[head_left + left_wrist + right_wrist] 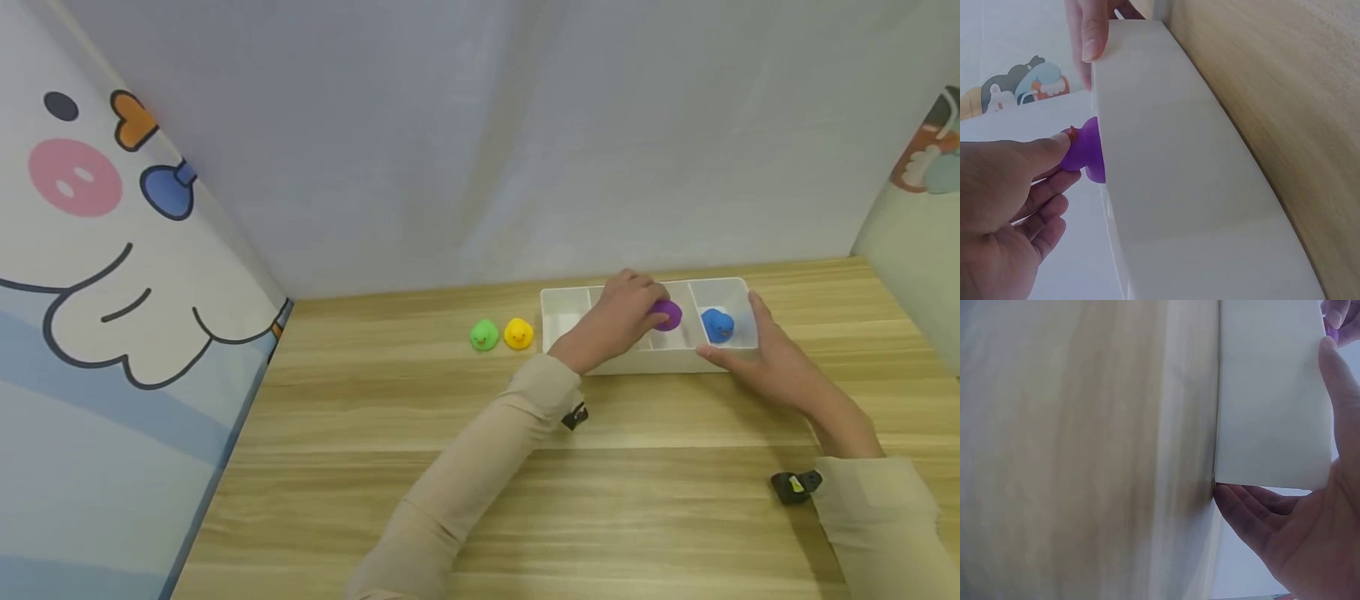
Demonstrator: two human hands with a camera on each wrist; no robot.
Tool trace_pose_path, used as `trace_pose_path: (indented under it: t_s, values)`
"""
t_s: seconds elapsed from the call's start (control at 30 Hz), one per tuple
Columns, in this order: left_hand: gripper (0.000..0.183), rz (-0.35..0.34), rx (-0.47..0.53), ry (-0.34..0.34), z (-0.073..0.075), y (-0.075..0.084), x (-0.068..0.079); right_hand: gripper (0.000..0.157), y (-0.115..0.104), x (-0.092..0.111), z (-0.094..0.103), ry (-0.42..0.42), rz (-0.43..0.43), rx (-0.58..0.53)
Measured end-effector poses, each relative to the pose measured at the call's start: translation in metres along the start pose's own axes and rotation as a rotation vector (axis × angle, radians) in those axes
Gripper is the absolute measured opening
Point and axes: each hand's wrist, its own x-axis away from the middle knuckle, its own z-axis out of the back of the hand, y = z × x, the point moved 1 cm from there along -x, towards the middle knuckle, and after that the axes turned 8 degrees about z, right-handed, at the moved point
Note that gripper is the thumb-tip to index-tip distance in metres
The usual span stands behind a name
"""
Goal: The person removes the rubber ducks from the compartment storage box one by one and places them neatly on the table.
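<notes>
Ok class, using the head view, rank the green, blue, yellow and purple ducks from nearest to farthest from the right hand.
1. Blue duck: inside the tray, at its right end.
2. Purple duck: at the tray, left of blue, pinched by the left hand.
3. Yellow duck: on the table, just left of the tray.
4. Green duck: on the table, left of yellow.

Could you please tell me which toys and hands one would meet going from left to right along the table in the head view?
Green duck, yellow duck, left hand, purple toy, blue duck, right hand.
</notes>
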Motion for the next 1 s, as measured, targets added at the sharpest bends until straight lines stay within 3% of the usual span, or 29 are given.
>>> trace_pose_path:
  t_s: [0.4,1.0]
  values:
    - [0.03,-0.003,0.05,0.016,0.01,-0.005,0.008,0.118,-0.001,-0.003,0.0,0.002,0.004,-0.001]
    - [0.026,-0.004,0.148,0.058,0.019,-0.036,0.039,0.119,0.004,-0.003,0.0,-0.033,-0.018,-0.002]
